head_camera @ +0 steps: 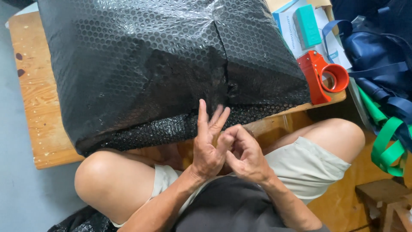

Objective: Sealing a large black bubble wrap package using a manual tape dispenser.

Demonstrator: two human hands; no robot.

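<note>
A big black parcel wrapped in clear bubble wrap (163,64) lies on a low wooden table (38,107) and covers most of it. Both hands meet just in front of its near edge, above my lap. My left hand (208,146) is raised with three fingers spread upward, their tips close to the wrap's loose lower flap. My right hand (248,157) is curled, its fingertips pinching at the left hand's thumb and forefinger. Nothing shows between the fingers of either hand.
A red tape dispenser (322,77) sits on the table's right corner, beside a teal box (308,25) on white printed sheets (289,30). Dark blue bags (377,56) and green straps (386,148) lie to the right. A wooden stool (386,197) stands at lower right.
</note>
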